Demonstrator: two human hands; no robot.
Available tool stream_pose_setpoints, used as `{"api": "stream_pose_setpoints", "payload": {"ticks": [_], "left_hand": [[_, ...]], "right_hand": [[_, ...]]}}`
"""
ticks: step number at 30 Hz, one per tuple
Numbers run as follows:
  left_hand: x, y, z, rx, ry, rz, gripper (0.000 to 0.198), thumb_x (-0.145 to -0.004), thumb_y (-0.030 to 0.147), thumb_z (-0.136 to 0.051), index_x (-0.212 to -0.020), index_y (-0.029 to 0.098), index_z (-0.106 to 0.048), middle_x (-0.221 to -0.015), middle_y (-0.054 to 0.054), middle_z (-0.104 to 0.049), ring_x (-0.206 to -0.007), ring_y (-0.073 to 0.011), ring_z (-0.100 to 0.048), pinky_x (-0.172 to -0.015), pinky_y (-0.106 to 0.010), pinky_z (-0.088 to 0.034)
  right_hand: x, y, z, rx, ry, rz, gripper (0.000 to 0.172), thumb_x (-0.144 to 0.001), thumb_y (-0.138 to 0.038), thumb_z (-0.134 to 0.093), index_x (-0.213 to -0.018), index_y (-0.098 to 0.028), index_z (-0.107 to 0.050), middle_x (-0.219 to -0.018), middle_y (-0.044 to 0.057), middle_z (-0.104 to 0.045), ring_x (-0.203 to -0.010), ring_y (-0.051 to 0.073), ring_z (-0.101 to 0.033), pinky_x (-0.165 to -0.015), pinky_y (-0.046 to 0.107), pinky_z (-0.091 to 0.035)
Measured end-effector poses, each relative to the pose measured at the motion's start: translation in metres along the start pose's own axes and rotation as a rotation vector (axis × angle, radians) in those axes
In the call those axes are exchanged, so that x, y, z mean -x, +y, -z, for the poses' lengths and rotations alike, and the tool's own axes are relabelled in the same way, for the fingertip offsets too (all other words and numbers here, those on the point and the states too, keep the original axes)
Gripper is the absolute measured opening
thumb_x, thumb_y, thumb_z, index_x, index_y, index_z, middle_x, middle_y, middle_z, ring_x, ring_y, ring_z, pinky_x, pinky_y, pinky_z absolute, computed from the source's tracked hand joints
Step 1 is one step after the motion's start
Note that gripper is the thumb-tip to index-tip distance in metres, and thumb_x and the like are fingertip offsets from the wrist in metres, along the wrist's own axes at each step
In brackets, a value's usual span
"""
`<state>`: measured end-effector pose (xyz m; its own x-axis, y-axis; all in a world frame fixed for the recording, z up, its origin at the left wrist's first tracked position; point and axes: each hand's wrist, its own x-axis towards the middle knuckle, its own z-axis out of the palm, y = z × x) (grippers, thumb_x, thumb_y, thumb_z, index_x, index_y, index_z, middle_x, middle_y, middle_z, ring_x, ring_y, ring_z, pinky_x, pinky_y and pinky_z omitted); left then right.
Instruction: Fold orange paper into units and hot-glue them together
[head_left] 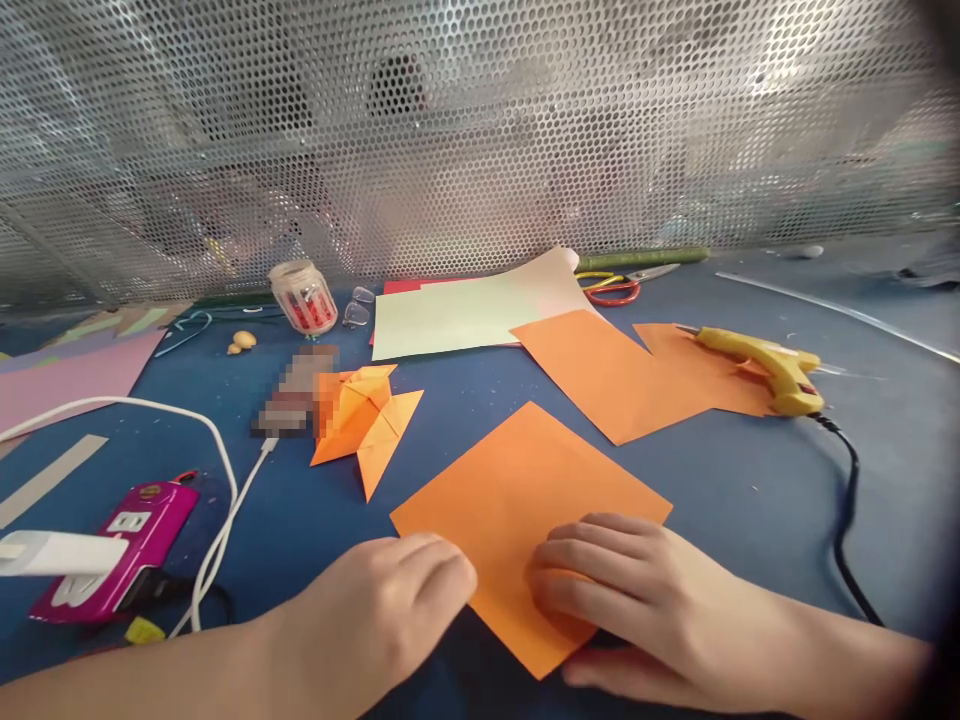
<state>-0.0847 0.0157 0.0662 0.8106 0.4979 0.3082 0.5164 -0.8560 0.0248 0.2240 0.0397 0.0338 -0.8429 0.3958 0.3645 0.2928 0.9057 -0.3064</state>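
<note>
A square orange paper sheet (pixel 525 490) lies on the blue table, turned so that one corner points toward me. My left hand (pixel 397 600) is closed at its left edge, fingers curled and fingertips hidden. On the sheet's right side, my right hand (pixel 630 590) has its fingers bent over the paper and its thumb by the lower right edge. The paper between them looks flat. A folded orange origami piece (pixel 367 420) with pointed flaps rests beyond my left hand. More orange paper (pixel 607 375) lies farther back on the right.
A yellow glue gun (pixel 757 360) with a black cord sits at right. Behind are scissors (pixel 615 288), pale green paper (pixel 457 315), glasses (pixel 358 307) and a jar (pixel 304 298). At left are a phone (pixel 292 395), white cable and magenta power strip (pixel 124 550). Perforated metal (pixel 480 150) closes the back.
</note>
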Motion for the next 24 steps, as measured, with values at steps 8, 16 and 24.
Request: {"api": "stream_pose_setpoints", "payload": {"ticks": [8, 16, 24], "left_hand": [[0.016, 0.005, -0.02, -0.133, 0.216, 0.142, 0.036, -0.112, -0.002, -0.041, -0.129, 0.014, -0.067, -0.119, -0.013, -0.078, -0.11, -0.0251, -0.08, -0.104, -0.036, -0.065], [0.016, 0.011, -0.06, -0.133, 0.299, 0.042, 0.064, -0.127, 0.051, -0.024, -0.148, 0.011, -0.069, -0.153, -0.017, -0.074, -0.154, -0.0277, -0.059, -0.129, -0.038, -0.049], [0.03, 0.009, -0.087, -0.131, 0.175, 0.106, 0.05, -0.114, 0.018, -0.059, -0.163, 0.013, -0.061, -0.174, -0.012, -0.059, -0.175, -0.0292, -0.031, -0.138, -0.047, -0.037]], "right_hand": [[-0.019, 0.027, 0.003, -0.235, 0.053, -0.292, 0.042, -0.12, -0.036, -0.044, -0.079, -0.027, -0.044, -0.069, -0.003, -0.054, -0.057, 0.013, -0.051, -0.053, 0.025, -0.045], [-0.013, 0.046, -0.016, -0.357, 0.103, -0.698, 0.062, -0.115, -0.07, -0.043, -0.073, -0.027, -0.029, -0.063, -0.007, -0.032, -0.049, 0.011, -0.03, -0.044, 0.027, -0.029], [-0.011, 0.041, -0.018, -0.375, 0.162, -0.805, 0.06, -0.11, -0.069, -0.057, -0.07, -0.026, -0.043, -0.061, -0.005, -0.047, -0.053, 0.012, -0.037, -0.049, 0.028, -0.037]]}}
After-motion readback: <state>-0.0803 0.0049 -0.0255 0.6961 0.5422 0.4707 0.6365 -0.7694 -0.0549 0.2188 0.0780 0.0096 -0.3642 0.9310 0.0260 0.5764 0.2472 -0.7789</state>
